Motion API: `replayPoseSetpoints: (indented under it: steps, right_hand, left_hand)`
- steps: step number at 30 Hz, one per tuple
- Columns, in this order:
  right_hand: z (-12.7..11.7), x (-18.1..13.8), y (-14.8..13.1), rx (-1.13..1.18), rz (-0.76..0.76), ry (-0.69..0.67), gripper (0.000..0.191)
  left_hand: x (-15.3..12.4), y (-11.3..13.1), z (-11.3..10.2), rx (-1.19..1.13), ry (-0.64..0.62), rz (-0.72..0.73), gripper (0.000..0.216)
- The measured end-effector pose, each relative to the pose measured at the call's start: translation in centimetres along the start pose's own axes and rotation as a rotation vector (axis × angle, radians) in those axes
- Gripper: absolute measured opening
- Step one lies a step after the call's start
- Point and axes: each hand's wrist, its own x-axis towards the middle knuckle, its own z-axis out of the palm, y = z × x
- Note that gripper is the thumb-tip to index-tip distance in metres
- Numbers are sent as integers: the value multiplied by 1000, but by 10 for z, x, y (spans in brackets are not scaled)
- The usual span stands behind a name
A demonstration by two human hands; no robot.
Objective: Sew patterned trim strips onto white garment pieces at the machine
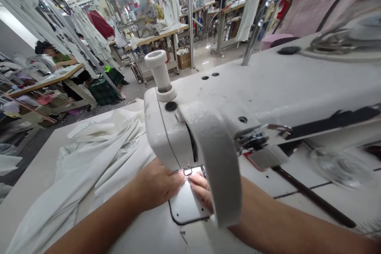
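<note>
A white sewing machine [178,127] stands in front of me, its head over a metal plate [186,202]. My left hand [159,182] is left of the lit needle area, fingers curled and pinched at the edge of white cloth [119,154]. The cloth lies in loose folds behind that hand. My right hand [202,190] is just right of the presser foot [188,172], fingertips together and low on the plate. A curved white guard [222,166] hides much of it, and what its fingers hold cannot be made out.
A brown rod [315,198] and a clear plastic dish [342,166] are at the right. A metal post [258,27] rises from behind the machine. Beyond, people work at other sewing tables [160,35], with garments hanging around and a cardboard box [183,58] on the floor.
</note>
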Motion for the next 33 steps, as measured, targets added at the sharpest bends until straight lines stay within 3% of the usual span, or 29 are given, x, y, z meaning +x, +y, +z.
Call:
replayPoseSetpoints:
  steps: [6, 12, 23, 28, 33]
  right_hand:
    - [6, -6, 1, -72, -6, 55, 35]
    - [2, -5, -2, -50, -15, 74, 31]
    - [2, -6, -1, 32, 58, -45, 28]
    - [-8, 1, -1, 100, 64, -195, 19]
    - [-5, -1, -1, 63, 18, -191, 14]
  left_hand:
    - [4, -14, 3, 40, 91, 31, 46]
    - [4, -10, 3, 40, 123, -23, 43]
    - [4, -9, 2, 15, 121, -84, 31]
    - [2, -6, 1, 50, 90, -148, 31]
    - [4, -8, 0, 53, 86, -105, 32]
